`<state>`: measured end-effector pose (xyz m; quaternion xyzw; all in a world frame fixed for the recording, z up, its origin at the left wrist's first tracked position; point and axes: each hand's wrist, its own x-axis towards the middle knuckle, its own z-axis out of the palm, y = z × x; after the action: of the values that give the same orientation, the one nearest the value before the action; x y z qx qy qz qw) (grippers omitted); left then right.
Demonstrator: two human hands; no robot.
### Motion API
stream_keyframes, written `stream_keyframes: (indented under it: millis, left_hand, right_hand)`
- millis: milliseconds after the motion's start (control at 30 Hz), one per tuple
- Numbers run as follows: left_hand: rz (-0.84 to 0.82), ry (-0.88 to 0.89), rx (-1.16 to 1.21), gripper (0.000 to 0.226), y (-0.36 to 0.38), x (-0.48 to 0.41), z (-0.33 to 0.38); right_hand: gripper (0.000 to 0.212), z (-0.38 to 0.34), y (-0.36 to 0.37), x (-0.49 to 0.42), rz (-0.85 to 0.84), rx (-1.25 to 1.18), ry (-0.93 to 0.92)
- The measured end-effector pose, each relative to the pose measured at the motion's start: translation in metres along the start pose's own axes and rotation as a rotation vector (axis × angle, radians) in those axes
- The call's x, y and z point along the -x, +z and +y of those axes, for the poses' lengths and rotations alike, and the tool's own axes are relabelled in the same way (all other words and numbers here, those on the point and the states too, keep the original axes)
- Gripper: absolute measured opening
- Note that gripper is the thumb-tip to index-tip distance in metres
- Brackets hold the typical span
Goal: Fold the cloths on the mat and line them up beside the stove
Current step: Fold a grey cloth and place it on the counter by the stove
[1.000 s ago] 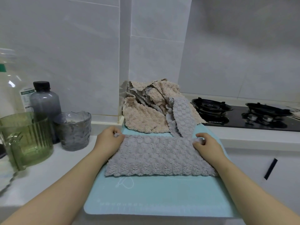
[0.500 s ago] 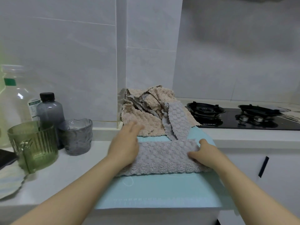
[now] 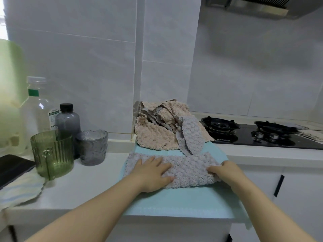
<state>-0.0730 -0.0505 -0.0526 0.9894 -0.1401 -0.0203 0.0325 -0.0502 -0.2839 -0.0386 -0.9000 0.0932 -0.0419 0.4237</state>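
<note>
Nothing legible — the label (image 3: 53, 117) on the clear bottle (image 3: 37, 109) and a mark (image 3: 224, 140) on the stove (image 3: 245, 131) blur

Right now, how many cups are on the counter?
2. The green cup stands on the left, in front of the dark bottle; the grey cup stands right of it, near the mat. More could hide outside the view.

2 bare forearms; both hands bare: left hand (image 3: 151, 173), right hand (image 3: 227, 172).
</note>
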Motion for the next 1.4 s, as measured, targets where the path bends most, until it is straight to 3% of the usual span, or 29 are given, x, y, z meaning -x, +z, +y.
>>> stream_keyframes:
  millis: [67, 133, 300, 367, 433, 533, 600, 667, 767, 900, 1033, 1133, 1233, 1300, 1400]
  left_hand:
    - [0.062, 0.033, -0.031, 0.058, 0.001, 0.005, -0.009]
    - [-0.001, 0.013, -0.021, 0.057, 0.007, 0.011, -0.015]
    - [-0.006, 0.021, 0.084, 0.053, 0.012, 0.008, -0.019]
    - [0.053, 0.03, 0.347, 0.049, 0.009, 0.007, -0.026]
    - [0.197, 0.0, 0.682, 0.043, 0.004, 0.007, -0.037]
    - [0.423, -0.148, 0.872, 0.029, -0.002, 0.007, -0.059]
    - [0.479, -0.232, 1.099, 0.022, 0.001, 0.009, -0.072]
    - [0.494, -0.266, 1.215, 0.022, 0.011, 0.012, -0.079]
    - [0.476, -0.234, 1.135, 0.023, 0.021, 0.013, -0.079]
    - [0.462, -0.201, 1.215, 0.05, 0.018, 0.012, -0.076]
    - [0.49, -0.17, 1.315, 0.023, 0.015, 0.012, -0.079]
    - [0.441, -0.226, 1.248, 0.039, 0.016, 0.011, -0.079]
    - [0.48, -0.294, 1.197, 0.033, 0.013, 0.014, -0.077]
    - [0.488, -0.286, 1.095, 0.017, 0.014, 0.016, -0.076]
    - [0.428, -0.252, 0.705, 0.006, 0.013, 0.02, -0.083]
  right_hand:
    - [0.037, -0.001, -0.001, 0.003, -0.006, -0.148, 0.008]
    - [0.036, 0.001, 0.003, 0.005, -0.022, -0.329, 0.042]
    - [0.007, 0.0, 0.027, 0.008, 0.114, -0.679, 0.13]
    - [0.023, -0.005, 0.036, 0.01, 0.153, -0.769, 0.13]
    - [0.01, -0.017, 0.042, 0.014, 0.195, -0.809, 0.095]
    - [0.013, -0.041, 0.049, 0.017, 0.218, -0.837, 0.037]
    - [0.015, -0.059, 0.053, 0.023, 0.208, -0.845, -0.03]
    - [0.017, -0.079, 0.064, 0.032, 0.18, -0.804, -0.111]
    - [0.017, -0.097, 0.092, 0.049, 0.108, -0.661, -0.275]
    - [0.015, -0.097, 0.13, 0.065, -0.044, -0.409, -0.471]
    - [0.007, -0.09, 0.14, 0.074, -0.199, -0.145, -0.588]
    - [0.01, -0.088, 0.127, 0.077, -0.282, -0.195, -0.626]
    - [0.011, -0.088, 0.106, 0.068, -0.047, -0.192, -0.664]
    - [0.024, -0.08, 0.097, 0.055, 0.025, 0.021, -0.619]
    - [0.038, -0.061, 0.1, 0.049, -0.091, 0.385, -0.562]
